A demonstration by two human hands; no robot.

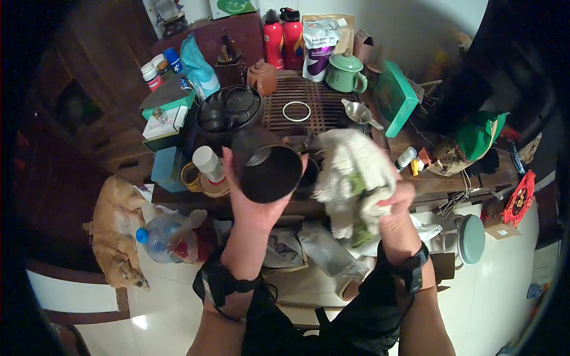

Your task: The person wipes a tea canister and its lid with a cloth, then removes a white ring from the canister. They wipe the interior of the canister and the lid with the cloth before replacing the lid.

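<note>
My left hand [254, 209] is wrapped around a dark, round-walled pot [268, 173], tilted so its wide mouth faces me. Inside, the pot looks black, with a faint shine near the upper rim. A cream towel with green patches [351, 172] hangs bunched from my right hand [399, 204], whose fingers are closed on it. The towel is to the right of the pot, apart from it. Behind the pot, a slatted tea tray [279, 121] carries a white ring [296, 111]. Part of the tray is hidden by the pot and towel.
A black basin of dark cups [228, 110] stands left of the tray. Behind are a clay pot [262, 77], a green enamel mug [346, 72] and red bottles [282, 38]. A metal strainer [360, 113] sits right. A dog [119, 231] lies on the floor left, near a large plastic bottle [166, 237].
</note>
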